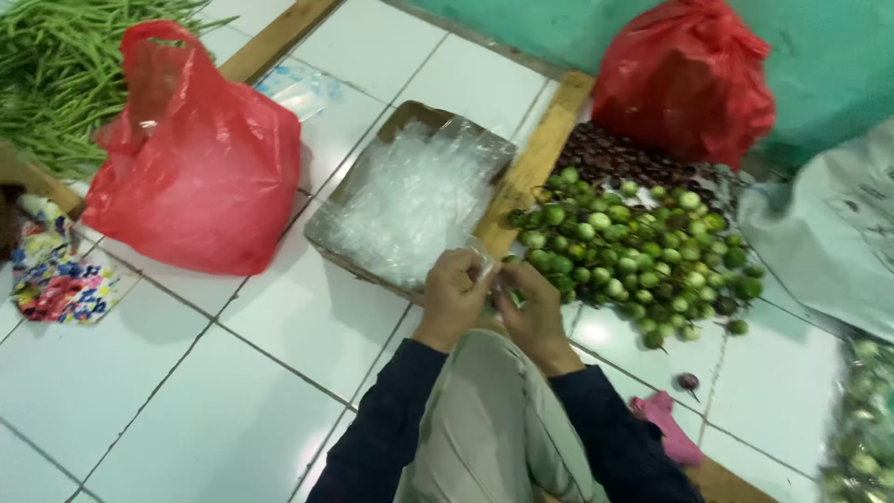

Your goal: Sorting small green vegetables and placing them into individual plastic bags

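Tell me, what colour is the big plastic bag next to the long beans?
Red. The plastic bag shows best in the head view, standing on the white tiled floor.

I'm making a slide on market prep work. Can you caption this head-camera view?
Both hands, left hand and right hand, pinch a clear plastic bag beside a pile of small green eggplants.

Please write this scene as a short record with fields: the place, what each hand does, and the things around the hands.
place: white tiled floor, seen from above
left hand: pinches a small clear plastic bag together with the right hand
nearest box: cardboard box of clear plastic bags
produce: pile of small round green eggplants, darker purple ones behind
bags: red plastic bag at left, another red bag at upper right
other: long green beans, top left
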